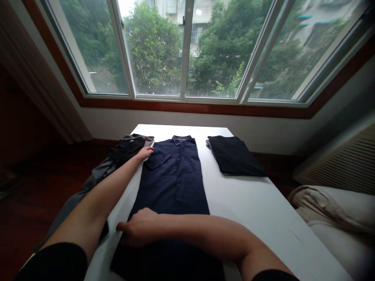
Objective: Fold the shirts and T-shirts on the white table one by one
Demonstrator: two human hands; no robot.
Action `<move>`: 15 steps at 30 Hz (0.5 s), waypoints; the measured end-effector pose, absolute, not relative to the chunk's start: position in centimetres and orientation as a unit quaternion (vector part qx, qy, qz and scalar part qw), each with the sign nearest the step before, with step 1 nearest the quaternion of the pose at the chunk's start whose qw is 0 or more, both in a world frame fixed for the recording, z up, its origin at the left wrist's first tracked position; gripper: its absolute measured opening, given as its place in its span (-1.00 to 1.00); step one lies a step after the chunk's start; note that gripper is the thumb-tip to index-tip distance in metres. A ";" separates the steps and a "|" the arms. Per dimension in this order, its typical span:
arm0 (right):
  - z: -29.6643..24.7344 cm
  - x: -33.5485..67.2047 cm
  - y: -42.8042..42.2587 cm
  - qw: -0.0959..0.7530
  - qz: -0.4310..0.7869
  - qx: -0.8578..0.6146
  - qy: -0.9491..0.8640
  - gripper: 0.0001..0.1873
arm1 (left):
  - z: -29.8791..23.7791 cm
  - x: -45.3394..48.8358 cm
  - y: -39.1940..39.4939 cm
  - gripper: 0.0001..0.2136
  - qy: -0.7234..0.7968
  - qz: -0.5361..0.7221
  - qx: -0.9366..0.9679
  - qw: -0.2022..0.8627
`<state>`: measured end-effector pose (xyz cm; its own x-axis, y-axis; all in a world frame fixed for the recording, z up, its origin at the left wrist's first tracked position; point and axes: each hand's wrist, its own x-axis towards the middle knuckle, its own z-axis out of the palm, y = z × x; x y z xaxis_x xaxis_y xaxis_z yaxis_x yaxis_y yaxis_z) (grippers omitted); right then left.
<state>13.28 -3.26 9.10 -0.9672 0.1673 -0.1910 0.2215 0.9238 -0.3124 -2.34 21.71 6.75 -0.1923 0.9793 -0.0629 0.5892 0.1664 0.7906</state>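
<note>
A navy blue shirt [172, 179] lies lengthwise on the white table [252, 203], its sides folded in and its collar at the far end. My left hand [145, 153] reaches far forward and rests on the shirt's upper left edge near the shoulder, fingers curled on the cloth. My right hand [140, 228] crosses over to the shirt's near left edge, knuckles up, fingers bent and pressed on the fabric, thumb pointing left.
A folded black garment [234, 156] lies at the table's far right. A pile of dark and grey clothes [123, 150] hangs over the far left edge. A cream cushion or bedding [328, 210] sits at the right. Windows stand behind.
</note>
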 end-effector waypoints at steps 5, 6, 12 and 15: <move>9.8 12.7 -3.7 0.137 -0.193 0.037 0.971 -0.57 | 6.6 -2.1 24.9 -0.67 0.701 0.320 0.547 0.328; 9.7 13.0 -3.9 0.127 -0.207 0.038 0.969 -0.57 | 6.4 -2.1 25.5 -0.65 0.702 0.313 0.546 0.333; 9.5 16.2 -4.2 -0.011 -0.359 0.102 0.928 -0.57 | 5.4 -2.3 28.0 -0.60 0.722 0.256 0.552 0.329; 9.5 17.8 -4.5 -0.045 -0.429 0.113 0.895 -0.60 | 5.0 -2.1 28.5 -0.46 0.732 0.244 0.553 0.316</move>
<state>17.79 -4.47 9.50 -0.9706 0.2400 -0.0168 0.1633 0.6060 -0.7785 -2.13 28.46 4.95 -0.1894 0.9629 -0.1921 0.6550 0.2697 0.7059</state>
